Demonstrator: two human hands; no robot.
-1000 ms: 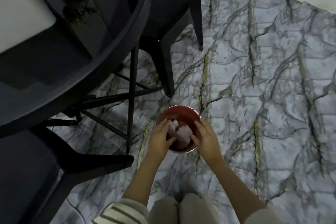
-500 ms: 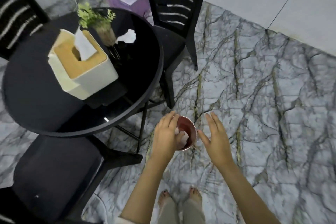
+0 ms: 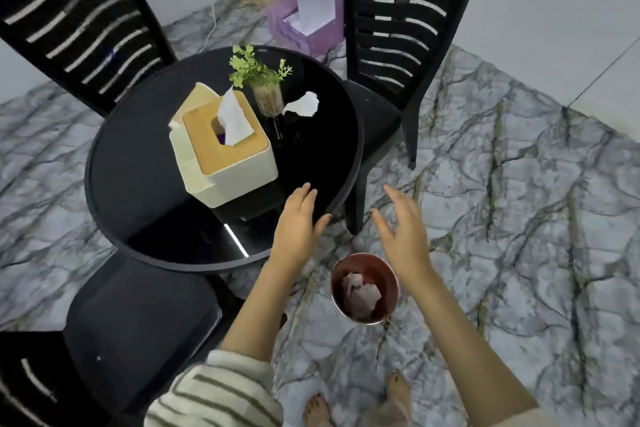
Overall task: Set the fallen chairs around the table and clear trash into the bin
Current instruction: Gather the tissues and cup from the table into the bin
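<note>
A small red bin (image 3: 387,274) stands on the marble floor with crumpled tissue (image 3: 360,292) inside. My left hand (image 3: 298,230) hovers open over the near edge of the round black table (image 3: 138,163). My right hand (image 3: 405,232) is open in the air just above and behind the bin. A torn white paper scrap (image 3: 304,105) lies on the table's far right. Three black slatted chairs stand upright around the table: one at the far left (image 3: 83,28), one at the far right (image 3: 405,42), one near me at the lower left (image 3: 138,322).
A cream tissue box (image 3: 225,152) with a wooden lid and a small potted plant (image 3: 263,80) sit on the table. A purple cardboard stand (image 3: 308,10) leans by the far wall. My bare feet (image 3: 356,402) are at the bottom.
I have risen from crouching at the bin. Both hands came up out of the bin and now hover open, the left one over the table edge. The tissue stayed in the bin.
</note>
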